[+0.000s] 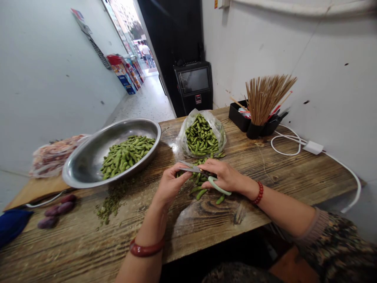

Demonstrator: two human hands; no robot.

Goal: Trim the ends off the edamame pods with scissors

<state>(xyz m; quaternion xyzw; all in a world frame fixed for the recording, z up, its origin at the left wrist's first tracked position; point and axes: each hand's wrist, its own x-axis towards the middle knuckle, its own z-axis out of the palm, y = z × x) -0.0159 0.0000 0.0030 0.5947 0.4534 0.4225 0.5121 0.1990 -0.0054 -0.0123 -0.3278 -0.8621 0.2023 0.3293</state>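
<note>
My right hand [225,175] grips a pair of scissors [218,186] with pale green handles, its blades pointing left. At the blade tips, my left hand [169,184] is closed in a pinch on an edamame pod, mostly hidden by the fingers and blades. Loose edamame pods [201,194] lie on the table below and behind my hands. Just beyond them stands an open clear plastic bag [221,137] full of pods. On the left, a wide steel basin [85,159] holds a heap of green pods and sits tilted in view.
Small green trimmings [108,208] litter the wooden table [141,239] in front of the basin. Several purple fruits [57,210] and a bag of meat [55,155] are at left. Skewers [262,98] stand in a black holder [240,116] at right, near a white cable [357,184].
</note>
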